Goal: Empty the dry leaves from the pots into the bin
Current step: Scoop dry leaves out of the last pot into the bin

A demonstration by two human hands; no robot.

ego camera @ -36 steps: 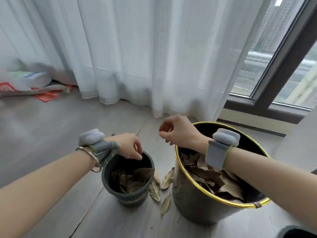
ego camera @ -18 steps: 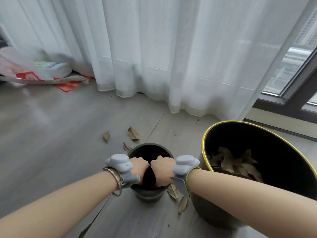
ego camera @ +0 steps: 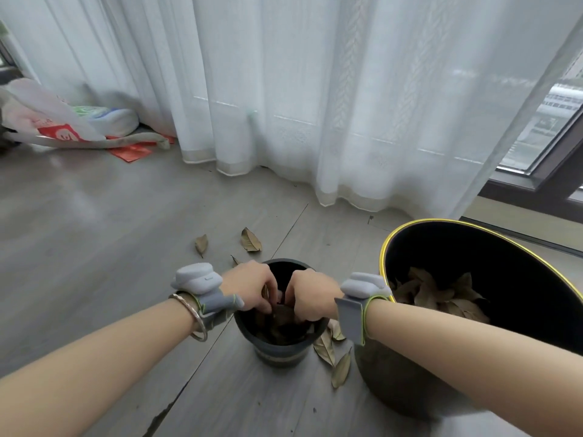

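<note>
A small dark pot (ego camera: 280, 351) stands on the floor with dry brown leaves (ego camera: 277, 329) inside. Both my hands reach down into its mouth. My left hand (ego camera: 249, 287) has its fingers curled down among the leaves, and my right hand (ego camera: 310, 294) is curled beside it, fingertips hidden in the pot. To the right stands a black bin (ego camera: 441, 238) with a yellow rim, holding a layer of dry leaves (ego camera: 441, 298). Whether each hand holds leaves is mostly hidden, though the curled fingers sit in the leaf pile.
Loose dry leaves lie on the grey floor behind the pot (ego camera: 250, 240) and between pot and bin (ego camera: 331, 351). A white curtain (ego camera: 315, 105) hangs behind. Plastic bags (ego camera: 63, 121) lie at the far left. A window frame (ego camera: 536, 184) runs at right.
Both hands have come down from above the pot and bin into the pot's mouth, and now dig deeper among the leaves. The view has shifted left.
</note>
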